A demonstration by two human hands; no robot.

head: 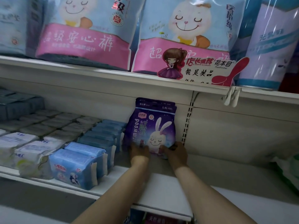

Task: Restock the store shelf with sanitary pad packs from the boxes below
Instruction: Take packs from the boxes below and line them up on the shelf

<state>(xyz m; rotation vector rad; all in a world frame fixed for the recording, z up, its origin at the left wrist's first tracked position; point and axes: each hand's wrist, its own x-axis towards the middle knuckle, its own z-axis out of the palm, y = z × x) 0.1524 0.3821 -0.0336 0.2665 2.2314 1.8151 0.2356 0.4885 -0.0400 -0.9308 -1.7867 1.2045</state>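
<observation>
Seating the purple rabbit pack [152,128] upright at the far back of the shelf [163,183], just right of the blue pad packs [97,143], called for squaring its base flush against the back panel. Left hand [140,151] and right hand [175,152] each gripped a bottom corner, fingers curled, hands apart.

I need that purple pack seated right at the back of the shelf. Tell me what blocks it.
Nothing visible does. The purple pack stands upright against the back panel, held at its lower corners by the left hand and right hand. The blue packs sit beside it on the left, not behind.
</observation>
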